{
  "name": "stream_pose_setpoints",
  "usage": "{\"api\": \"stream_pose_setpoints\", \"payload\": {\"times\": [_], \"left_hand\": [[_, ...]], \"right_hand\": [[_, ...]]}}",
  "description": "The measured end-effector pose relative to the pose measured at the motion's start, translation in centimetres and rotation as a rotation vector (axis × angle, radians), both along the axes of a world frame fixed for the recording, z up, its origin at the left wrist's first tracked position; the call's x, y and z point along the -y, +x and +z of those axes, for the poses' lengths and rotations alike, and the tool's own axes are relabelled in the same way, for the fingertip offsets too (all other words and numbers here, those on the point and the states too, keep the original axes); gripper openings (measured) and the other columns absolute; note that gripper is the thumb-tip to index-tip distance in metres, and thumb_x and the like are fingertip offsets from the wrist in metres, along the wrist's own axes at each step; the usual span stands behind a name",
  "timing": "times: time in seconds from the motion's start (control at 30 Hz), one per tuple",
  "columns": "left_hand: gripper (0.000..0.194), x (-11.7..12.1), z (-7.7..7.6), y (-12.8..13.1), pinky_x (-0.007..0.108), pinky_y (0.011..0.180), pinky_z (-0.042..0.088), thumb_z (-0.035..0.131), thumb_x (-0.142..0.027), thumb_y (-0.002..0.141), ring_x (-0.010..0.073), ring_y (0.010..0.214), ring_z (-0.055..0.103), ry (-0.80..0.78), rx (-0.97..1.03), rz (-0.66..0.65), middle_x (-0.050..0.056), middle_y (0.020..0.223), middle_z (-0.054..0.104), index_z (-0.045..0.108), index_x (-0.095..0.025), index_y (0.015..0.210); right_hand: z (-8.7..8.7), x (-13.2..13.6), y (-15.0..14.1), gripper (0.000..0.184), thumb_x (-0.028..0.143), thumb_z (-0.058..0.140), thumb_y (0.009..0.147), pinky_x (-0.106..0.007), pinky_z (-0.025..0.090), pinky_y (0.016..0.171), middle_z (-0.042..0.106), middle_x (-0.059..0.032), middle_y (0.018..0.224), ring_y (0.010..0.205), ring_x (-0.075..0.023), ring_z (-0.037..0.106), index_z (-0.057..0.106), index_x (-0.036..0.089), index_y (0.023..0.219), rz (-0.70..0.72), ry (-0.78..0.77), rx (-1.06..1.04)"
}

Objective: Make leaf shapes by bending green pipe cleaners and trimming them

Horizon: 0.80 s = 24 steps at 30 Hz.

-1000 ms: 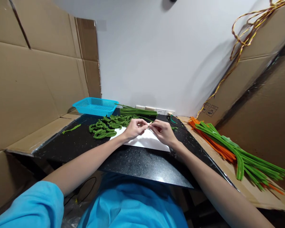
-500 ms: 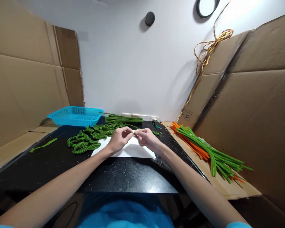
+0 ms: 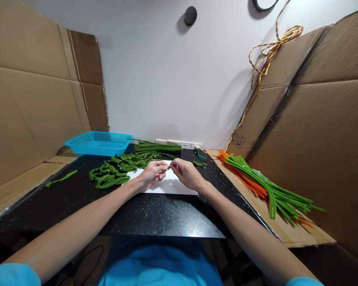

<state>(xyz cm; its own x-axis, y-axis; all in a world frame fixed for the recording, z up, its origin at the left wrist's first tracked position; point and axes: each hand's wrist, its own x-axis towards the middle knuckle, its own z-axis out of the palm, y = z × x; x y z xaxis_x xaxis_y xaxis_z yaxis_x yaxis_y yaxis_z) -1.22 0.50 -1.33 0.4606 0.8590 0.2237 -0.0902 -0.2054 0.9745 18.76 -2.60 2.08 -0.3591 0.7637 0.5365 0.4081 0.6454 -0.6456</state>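
Over a white sheet (image 3: 173,187) on the black tabletop, my left hand (image 3: 152,174) and my right hand (image 3: 187,174) meet with fingertips pinched together. Both hold a small dark piece between them, too small and too covered by the fingers to name. Left of the sheet, and partly over its edge, lies a pile of dark green pipe cleaners (image 3: 107,175) bent into loops. Behind my hands is a bundle of straight dark green pipe cleaners (image 3: 158,148). One thin green strand runs from the pile toward my fingers; whether it reaches them I cannot tell.
A blue plastic basket (image 3: 98,149) stands at the back left. On cardboard at the right lie light green pipe cleaners (image 3: 265,184) over orange ones (image 3: 247,178). A flat green strip (image 3: 61,178) lies at the left. Cardboard walls (image 3: 322,131) flank both sides; a power strip (image 3: 179,143) is at the back.
My left hand's lower fingers have curled into view, and my right hand has turned more palm-down. The fingertips stay together. The whole view has shifted slightly.
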Motion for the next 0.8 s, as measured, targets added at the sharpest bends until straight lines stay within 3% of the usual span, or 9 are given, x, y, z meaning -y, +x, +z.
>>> {"api": "stream_pose_setpoints", "payload": {"times": [0.2, 0.3, 0.4, 0.47, 0.53, 0.67, 0.8], "left_hand": [[0.022, 0.7, 1.4, -0.1, 0.023, 0.051, 0.044, 0.072, -0.033, 0.095, 0.0099, 0.050, 0.052, 0.210, -0.037, 0.078, -0.004, 0.062, 0.060, 0.071, -0.013, 0.086], [0.013, 1.3, 2.4, -0.4, 0.024, 0.056, 0.043, 0.076, -0.026, 0.087, 0.0127, 0.057, 0.055, 0.354, -0.064, 0.152, 0.001, 0.067, 0.063, 0.074, -0.016, 0.080], [0.003, 1.7, 3.1, -0.8, 0.024, 0.065, 0.045, 0.078, -0.019, 0.080, 0.0150, 0.069, 0.056, 0.466, -0.101, 0.175, 0.003, 0.076, 0.063, 0.076, -0.020, 0.078], [0.005, 1.8, 3.2, -1.1, 0.024, 0.069, 0.046, 0.080, -0.017, 0.077, 0.0156, 0.071, 0.056, 0.504, -0.126, 0.158, 0.003, 0.075, 0.061, 0.077, -0.021, 0.079], [0.005, 1.8, 3.1, -1.1, 0.024, 0.070, 0.046, 0.080, -0.017, 0.077, 0.0155, 0.069, 0.055, 0.519, -0.138, 0.154, 0.002, 0.074, 0.061, 0.077, -0.022, 0.079], [0.008, 1.4, 2.4, -0.6, 0.025, 0.062, 0.045, 0.077, -0.023, 0.084, 0.0140, 0.063, 0.054, 0.474, -0.120, 0.184, 0.002, 0.073, 0.063, 0.075, -0.017, 0.079], [0.021, 0.6, 1.8, -0.3, 0.023, 0.051, 0.044, 0.073, -0.031, 0.094, 0.0099, 0.051, 0.053, 0.337, -0.101, 0.122, -0.004, 0.064, 0.060, 0.070, -0.014, 0.083]], "right_hand": [[-0.6, -0.5, -1.0, 0.036, 0.051, 0.063, 0.097, -0.025, 0.037, 0.055, 0.054, 0.0019, 0.065, 0.055, -0.0119, 0.045, 0.066, 0.019, 0.079, 0.002, -0.166, -0.131], [-1.6, -1.4, -1.2, 0.042, 0.054, 0.059, 0.101, -0.024, 0.040, 0.049, 0.052, 0.0039, 0.063, 0.050, -0.0099, 0.046, 0.064, 0.017, 0.082, 0.021, -0.284, -0.181], [-2.3, -2.2, -0.9, 0.031, 0.044, 0.062, 0.104, -0.029, 0.057, 0.065, 0.069, -0.0031, 0.092, 0.072, -0.0140, 0.066, 0.068, 0.014, 0.107, 0.040, -0.357, -0.166], [-2.5, -2.4, -0.6, 0.032, 0.039, 0.066, 0.103, -0.038, 0.062, 0.081, 0.070, -0.0078, 0.117, 0.094, -0.0194, 0.071, 0.065, 0.016, 0.125, 0.050, -0.368, -0.131], [-2.4, -2.4, -0.3, 0.032, 0.039, 0.066, 0.102, -0.037, 0.062, 0.080, 0.070, -0.0077, 0.117, 0.094, -0.0193, 0.071, 0.065, 0.016, 0.125, 0.049, -0.338, -0.089], [-1.7, -1.7, -0.4, 0.031, 0.039, 0.056, 0.105, -0.025, 0.046, 0.055, 0.062, 0.0007, 0.074, 0.058, -0.0113, 0.055, 0.067, 0.015, 0.090, -0.004, -0.153, -0.016], [-0.9, -0.7, -0.4, 0.019, 0.033, 0.060, 0.099, -0.027, 0.039, 0.064, 0.062, -0.0006, 0.077, 0.065, -0.0126, 0.050, 0.067, 0.019, 0.087, -0.044, 0.111, 0.108]]}}
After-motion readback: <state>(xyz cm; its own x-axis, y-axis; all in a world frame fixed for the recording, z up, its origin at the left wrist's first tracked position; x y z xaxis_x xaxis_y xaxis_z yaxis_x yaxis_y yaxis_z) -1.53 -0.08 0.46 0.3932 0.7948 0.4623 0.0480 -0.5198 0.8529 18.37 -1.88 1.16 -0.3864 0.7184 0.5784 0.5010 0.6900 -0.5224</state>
